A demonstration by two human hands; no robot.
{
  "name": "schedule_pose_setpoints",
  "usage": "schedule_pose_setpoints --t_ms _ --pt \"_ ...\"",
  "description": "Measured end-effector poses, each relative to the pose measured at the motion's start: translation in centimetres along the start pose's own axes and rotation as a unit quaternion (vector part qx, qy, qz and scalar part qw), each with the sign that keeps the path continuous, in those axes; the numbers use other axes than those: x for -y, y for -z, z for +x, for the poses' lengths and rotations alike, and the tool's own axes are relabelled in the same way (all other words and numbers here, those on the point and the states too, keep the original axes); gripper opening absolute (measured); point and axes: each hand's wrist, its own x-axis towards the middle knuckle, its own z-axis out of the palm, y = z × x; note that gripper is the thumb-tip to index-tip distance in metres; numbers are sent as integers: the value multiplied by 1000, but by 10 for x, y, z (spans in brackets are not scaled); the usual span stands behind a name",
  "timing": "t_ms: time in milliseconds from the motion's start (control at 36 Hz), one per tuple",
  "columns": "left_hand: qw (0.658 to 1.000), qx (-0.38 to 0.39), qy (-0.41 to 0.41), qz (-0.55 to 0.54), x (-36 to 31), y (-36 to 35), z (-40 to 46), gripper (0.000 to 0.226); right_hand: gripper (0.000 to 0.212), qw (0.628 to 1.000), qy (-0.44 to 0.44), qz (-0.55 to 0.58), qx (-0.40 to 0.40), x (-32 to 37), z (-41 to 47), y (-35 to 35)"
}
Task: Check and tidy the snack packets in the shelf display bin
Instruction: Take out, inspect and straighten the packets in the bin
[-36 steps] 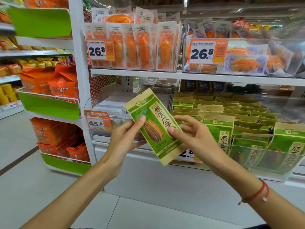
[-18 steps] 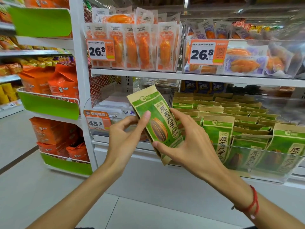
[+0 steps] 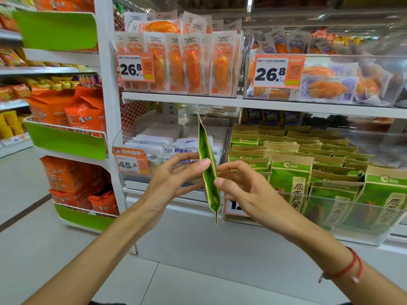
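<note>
While both hands work in front of the shelving, a green and kraft-brown snack packet [image 3: 208, 172] stands nearly upright between them, turned edge-on to the camera so that only its narrow side shows. The left hand [image 3: 174, 179] pinches the packet's left face, thumb tip against it and the other fingers curled behind. The right hand [image 3: 244, 190] pinches it from the other side, thumb low on the edge and fingertips higher up, fingers bent around it. A red cord bracelet [image 3: 345, 268] circles the right wrist.

Just behind and to the right of the held packet, the clear display bin [image 3: 343, 236] sits on the lower shelf, filled with rows of matching green packets [image 3: 293, 179] standing upright, the front row pressed against the bin's front wall. Left of it, another clear bin [image 3: 132, 137] holds white packets [image 3: 187, 148] and carries an orange 45.8 price tag [image 3: 131, 160] on its front left corner. On the shelf above [image 3: 264, 104], orange packets [image 3: 191, 62] stand in rows behind a 26.8 price tag [image 3: 135, 67], with a second 26.8 tag [image 3: 278, 70] on the bin to the right.
</note>
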Motion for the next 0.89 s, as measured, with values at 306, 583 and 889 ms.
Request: schedule_pose_setpoints --t_ms 306,583,889 --pt "989 30 -34 141 10 -1 0 67 13 988 90 29 -118 13 -3 8" --pt "988 10 -33 148 15 -3 2 65 13 987 83 57 -124 10 -1 11" --pt "990 -139 -20 12 14 -3 3 64 26 980 109 -145 -77 0 -8 -12"
